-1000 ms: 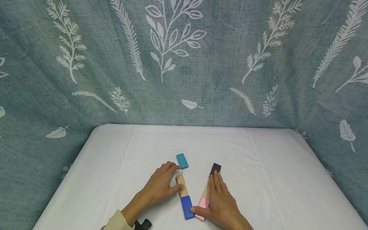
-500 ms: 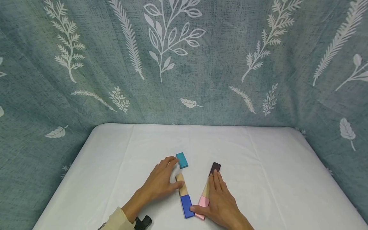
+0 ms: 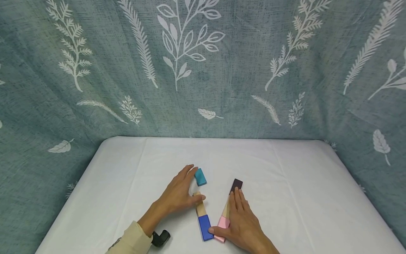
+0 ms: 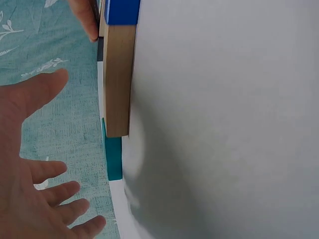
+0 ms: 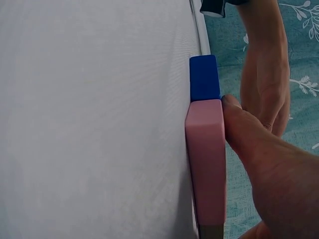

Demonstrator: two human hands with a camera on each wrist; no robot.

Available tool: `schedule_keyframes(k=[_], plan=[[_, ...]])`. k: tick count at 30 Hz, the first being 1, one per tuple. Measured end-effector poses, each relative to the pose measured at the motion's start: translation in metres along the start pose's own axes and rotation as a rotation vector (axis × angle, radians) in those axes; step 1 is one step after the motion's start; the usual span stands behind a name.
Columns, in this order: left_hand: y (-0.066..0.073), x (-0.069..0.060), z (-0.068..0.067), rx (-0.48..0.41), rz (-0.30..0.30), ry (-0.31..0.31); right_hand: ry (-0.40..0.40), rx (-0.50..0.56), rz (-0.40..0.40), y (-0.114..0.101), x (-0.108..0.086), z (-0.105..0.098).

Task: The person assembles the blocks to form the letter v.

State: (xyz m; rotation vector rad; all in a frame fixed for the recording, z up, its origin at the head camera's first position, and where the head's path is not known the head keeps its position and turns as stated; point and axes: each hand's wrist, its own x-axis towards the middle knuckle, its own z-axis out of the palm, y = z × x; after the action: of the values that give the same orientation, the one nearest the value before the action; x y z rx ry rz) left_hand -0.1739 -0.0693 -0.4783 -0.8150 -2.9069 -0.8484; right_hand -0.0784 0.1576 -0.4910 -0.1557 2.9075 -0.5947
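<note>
Two rows of small blocks converge toward the near side of the white table. The left row has a blue block (image 3: 205,227), then a plain wooden block (image 3: 201,210), with a teal block (image 3: 200,177) beyond it across a gap. In the right row lie a pink block (image 3: 223,223), another wooden block (image 3: 226,210) and a dark brown block (image 3: 236,184). My left hand (image 3: 178,193) hovers with spread fingers, fingertips beside the teal block and thumb above the wooden one. My right hand (image 3: 245,221) lies with straight fingers along the right row, its thumb at the blue-pink corner.
A white cloth covers the table (image 3: 301,197), and a green leaf-patterned curtain (image 3: 241,70) hangs behind it. Under my left sleeve (image 3: 134,237) shows a black wrist device (image 3: 161,238).
My left hand has moved forward, away from me, its fingers reaching alongside the teal block and spreading wider. The right hand and the blocks stay where they were.
</note>
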Motion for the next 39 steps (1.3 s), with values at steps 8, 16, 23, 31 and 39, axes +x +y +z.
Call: schedule_keyframes(k=[8, 16, 23, 31, 39], plan=[[-0.004, 0.013, 0.0, 0.013, -0.019, -0.009, -0.008, -0.006, 0.01, -0.001, 0.001, 0.0], [-0.007, 0.023, 0.001, 0.016, -0.035, -0.037, -0.01, -0.003, 0.014, -0.001, 0.001, -0.001], [-0.012, 0.028, 0.001, 0.018, -0.057, -0.065, -0.021, -0.003, 0.019, -0.001, 0.001, -0.001], [-0.015, 0.034, 0.001, 0.018, -0.083, -0.087, -0.018, -0.009, 0.012, -0.001, 0.001, -0.001], [-0.017, 0.038, 0.003, 0.013, -0.1, -0.099, -0.018, 0.006, 0.008, -0.001, 0.001, -0.002]])
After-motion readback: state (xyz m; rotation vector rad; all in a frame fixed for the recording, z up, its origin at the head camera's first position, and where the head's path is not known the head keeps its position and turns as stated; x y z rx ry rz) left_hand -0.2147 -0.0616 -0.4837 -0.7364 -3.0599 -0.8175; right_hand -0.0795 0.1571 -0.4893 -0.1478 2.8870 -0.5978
